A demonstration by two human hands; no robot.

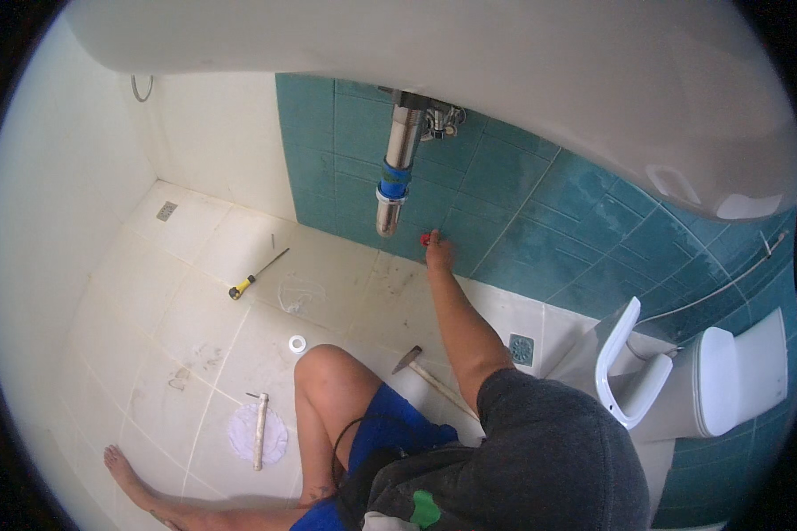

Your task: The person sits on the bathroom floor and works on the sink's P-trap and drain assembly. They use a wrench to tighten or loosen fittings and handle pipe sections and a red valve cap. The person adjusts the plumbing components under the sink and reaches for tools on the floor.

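Note:
My right arm reaches forward to the green tiled wall (540, 230), low down, to the right of the sink's drain pipe (390, 215). The fingers of my right hand (439, 253) are closed on a small red piece (426, 238), right at the wall tiles. Its exact kind is too small to make out, and whether it is fixed to the wall I cannot tell. The metal drain pipe hangs down, with a blue wrapped joint (395, 180) and an open lower end apart from my hand. My left hand is not in view.
Overhead spans the white sink (416, 40). On the tiled floor lie a yellow-black screwdriver (243, 286), a white tape roll (297, 344), a hammer (421, 370), and a pale stick (259, 434) on a white cloth (274, 442). At right stand a white toilet (717, 380) and a bidet (624, 354).

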